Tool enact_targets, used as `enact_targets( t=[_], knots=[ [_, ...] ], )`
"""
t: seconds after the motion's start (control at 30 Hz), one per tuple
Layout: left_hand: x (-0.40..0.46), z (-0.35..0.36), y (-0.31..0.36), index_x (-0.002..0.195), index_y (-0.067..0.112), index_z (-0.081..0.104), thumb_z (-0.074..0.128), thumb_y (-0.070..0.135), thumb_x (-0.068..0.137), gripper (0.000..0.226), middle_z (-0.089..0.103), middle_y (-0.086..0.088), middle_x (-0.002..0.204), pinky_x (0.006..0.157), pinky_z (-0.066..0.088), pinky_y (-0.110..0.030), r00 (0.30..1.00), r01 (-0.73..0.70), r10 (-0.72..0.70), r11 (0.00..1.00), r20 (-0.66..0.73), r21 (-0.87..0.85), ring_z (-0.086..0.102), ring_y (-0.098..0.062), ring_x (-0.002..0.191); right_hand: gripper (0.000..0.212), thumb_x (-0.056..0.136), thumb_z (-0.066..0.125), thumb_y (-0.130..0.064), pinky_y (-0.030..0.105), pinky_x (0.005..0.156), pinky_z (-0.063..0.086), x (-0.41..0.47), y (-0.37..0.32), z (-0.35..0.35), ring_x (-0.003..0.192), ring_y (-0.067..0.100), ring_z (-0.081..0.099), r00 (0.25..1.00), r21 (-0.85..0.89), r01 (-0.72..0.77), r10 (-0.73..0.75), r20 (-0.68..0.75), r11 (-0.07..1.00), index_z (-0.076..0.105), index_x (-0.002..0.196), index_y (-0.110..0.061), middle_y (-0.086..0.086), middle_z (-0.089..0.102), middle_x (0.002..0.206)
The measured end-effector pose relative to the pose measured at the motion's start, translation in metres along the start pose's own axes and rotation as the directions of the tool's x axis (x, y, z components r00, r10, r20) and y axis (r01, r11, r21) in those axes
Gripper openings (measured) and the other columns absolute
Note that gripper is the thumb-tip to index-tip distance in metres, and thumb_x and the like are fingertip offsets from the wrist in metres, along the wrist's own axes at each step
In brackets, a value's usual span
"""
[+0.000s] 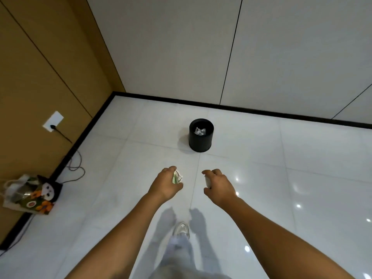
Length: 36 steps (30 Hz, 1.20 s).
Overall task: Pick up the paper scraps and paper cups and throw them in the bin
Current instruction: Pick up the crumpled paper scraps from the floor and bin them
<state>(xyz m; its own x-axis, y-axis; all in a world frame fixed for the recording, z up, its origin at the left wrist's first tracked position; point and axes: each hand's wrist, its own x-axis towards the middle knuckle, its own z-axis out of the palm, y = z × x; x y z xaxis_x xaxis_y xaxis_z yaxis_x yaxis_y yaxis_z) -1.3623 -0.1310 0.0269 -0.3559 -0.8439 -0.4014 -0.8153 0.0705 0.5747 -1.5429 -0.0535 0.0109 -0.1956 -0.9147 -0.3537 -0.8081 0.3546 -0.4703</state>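
Both forearms are stretched forward over a glossy white tiled floor (261,158). The left hand (166,185) is curled round a crumpled paper cup (177,177) with green print; only a small part of the cup is seen between the fingers and thumb, so its shape is hard to make out. The right hand (219,185) is curled round a white paper scrap (207,181), of which just a narrow edge is shown beside the palm; whether it is a scrap or a second cup cannot be told with certainty. The two hands are held apart, near each other, above the floor.

A black bin (200,136) is stood on the floor ahead of the hands, well apart from them and short of the dark skirting board (261,111). Crumpled white paper (199,131) is seen inside it; the bin's depth and further contents are hidden by its wall.

At the left, a patterned bag (30,195) is set on the floor against the brown wall (40,67); its contents are blurred. A cable (75,164) is run from a wall socket (52,122) down to the floor, and its far end is cut off at the left edge.

Below the arms, one pale shoe (182,230) and a light trouser leg (177,256) are visible, blurred; the other foot is not shown.
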Motion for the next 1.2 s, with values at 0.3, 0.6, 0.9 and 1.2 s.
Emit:
enact_targets(
  t=[0.3,0.6,0.9,1.2],
  knots=[
    [0.194,-0.075,0.04,0.142,0.015,0.036,0.066,0.028,0.085,0.066,0.045,-0.007,0.138,0.098,0.037,-0.026,0.995,-0.047,0.041,0.997,0.093,0.065,0.046,-0.024,0.123,0.059,0.088,0.052,-0.012,0.033,0.092,0.046,0.184,-0.023,-0.068,0.12,0.029,0.046,0.998,-0.065,-0.055,0.054,-0.026,0.996,0.037,0.144,-0.025,0.005,0.039,0.142],
    [0.394,-0.107,0.085,0.132,0.012,0.045,0.068,0.024,0.081,0.057,0.051,-0.009,0.126,0.093,0.041,-0.028,0.982,-0.055,0.036,0.993,0.184,0.101,0.05,-0.024,0.114,0.059,0.086,0.053,-0.012,0.034,0.088,0.045,0.376,0.008,-0.126,0.116,0.031,0.048,0.992,-0.057,-0.123,0.124,0.007,0.991,0.038,0.142,-0.023,0.009,0.042,0.137],
    [0.561,-0.142,0.124,0.102,0.014,0.054,0.068,0.02,0.078,0.028,0.053,-0.001,0.099,0.068,0.037,-0.024,0.972,-0.083,0.059,0.992,0.229,0.097,0.056,-0.024,0.093,0.057,0.088,0.055,-0.016,0.036,0.088,0.047,0.515,0.027,-0.175,0.118,0.031,0.047,0.961,0.05,-0.273,0.271,0.052,0.961,0.038,0.142,-0.024,0.007,0.041,0.139],
    [0.687,-0.146,0.112,0.132,0.015,0.045,0.068,0.024,0.08,0.057,0.054,-0.007,0.122,0.078,0.038,-0.024,0.92,-0.127,0.034,0.968,0.391,0.214,0.054,-0.022,0.105,0.057,0.088,0.058,-0.017,0.038,0.091,0.051,0.613,0.039,-0.16,0.112,0.032,0.053,0.847,0.258,-0.528,0.526,0.083,0.809,0.039,0.141,-0.02,0.011,0.045,0.134]
  ],
)
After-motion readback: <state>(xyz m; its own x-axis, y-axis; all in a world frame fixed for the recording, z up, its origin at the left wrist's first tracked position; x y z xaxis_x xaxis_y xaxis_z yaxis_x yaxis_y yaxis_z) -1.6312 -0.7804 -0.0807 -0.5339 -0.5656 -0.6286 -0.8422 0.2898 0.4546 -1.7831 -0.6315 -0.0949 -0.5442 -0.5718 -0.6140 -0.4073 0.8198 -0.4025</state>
